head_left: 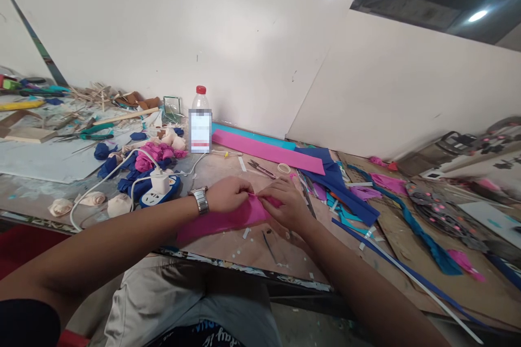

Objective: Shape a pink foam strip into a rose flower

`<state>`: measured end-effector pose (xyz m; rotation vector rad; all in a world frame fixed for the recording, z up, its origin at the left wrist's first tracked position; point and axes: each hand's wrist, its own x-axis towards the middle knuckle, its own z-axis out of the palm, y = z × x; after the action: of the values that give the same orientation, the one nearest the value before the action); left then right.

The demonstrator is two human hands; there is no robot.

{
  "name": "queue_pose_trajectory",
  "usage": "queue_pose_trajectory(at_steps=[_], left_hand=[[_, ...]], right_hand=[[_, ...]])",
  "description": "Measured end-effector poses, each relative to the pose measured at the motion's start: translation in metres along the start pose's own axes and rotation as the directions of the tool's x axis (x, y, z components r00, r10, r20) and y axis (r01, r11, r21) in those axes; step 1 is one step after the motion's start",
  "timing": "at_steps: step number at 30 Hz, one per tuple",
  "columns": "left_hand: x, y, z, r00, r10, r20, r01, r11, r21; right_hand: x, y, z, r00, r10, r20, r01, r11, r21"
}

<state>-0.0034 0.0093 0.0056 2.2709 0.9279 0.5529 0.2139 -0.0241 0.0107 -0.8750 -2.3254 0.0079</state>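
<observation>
The left fingers (240, 188) and right fingers (273, 192) pinch the pink fabric strip (228, 222) at its far edge, where uneven tension could crease it.

My right fingers (285, 192) hide part of the pink cloth (240, 217); the label (199, 130) on the bottle (201, 100) is blurred over, and the bottom edge cuts off my shirt (179, 338).

On the dark shirt (185, 338), white script lettering seems to read "day", with further letters cut off or unclear; blue capitals beside it cannot be made out. The plastic bottle (201, 101) has a label (200, 131) pixelated beyond reading.
</observation>
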Motion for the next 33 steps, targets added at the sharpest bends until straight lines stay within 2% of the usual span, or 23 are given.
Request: queue_pose_trajectory(at_steps=[6,13,17,20,25,30,33], left_hand=[[0.0,0.0016,0.0007,0.999,0.023,0.041,-0.022,0.999,-0.024],[0.0024,-0.0001,0.0018,0.999,0.025,0.043,-0.02,0.994,-0.108],[0.0026,-0.0007,0.0013,1.0,0.009,0.022,-0.006,0.993,-0.118],[0.0023,-0.0008,0.0017,0.999,0.016,0.046,-0.011,0.994,-0.109],[0.001,-0.0005,0.0027,0.998,0.03,0.051,-0.028,0.999,-0.04],[-0.0029,0.001,0.0051,0.99,0.144,0.001,-0.139,0.955,0.261],[-0.0041,0.0018,0.0064,0.986,0.168,-0.008,-0.155,0.924,0.348]], right_hand=[[-0.0009,0.0012,0.0004,1.0,0.0,-0.014,0.0,1.0,-0.003],[-0.0018,0.0021,0.0001,1.0,-0.007,-0.007,0.008,1.0,0.022],[-0.0014,0.0014,-0.0003,1.0,-0.013,-0.02,0.013,1.0,0.025],[-0.0013,0.0012,-0.0001,1.0,-0.004,-0.029,0.004,1.0,0.018],[-0.002,0.0023,0.0009,1.0,-0.002,-0.028,0.002,1.0,0.012],[-0.0027,0.0028,0.0019,1.0,0.006,-0.014,-0.006,1.0,0.024],[-0.0032,0.0018,0.0019,1.0,0.021,-0.016,-0.021,0.999,0.043]])
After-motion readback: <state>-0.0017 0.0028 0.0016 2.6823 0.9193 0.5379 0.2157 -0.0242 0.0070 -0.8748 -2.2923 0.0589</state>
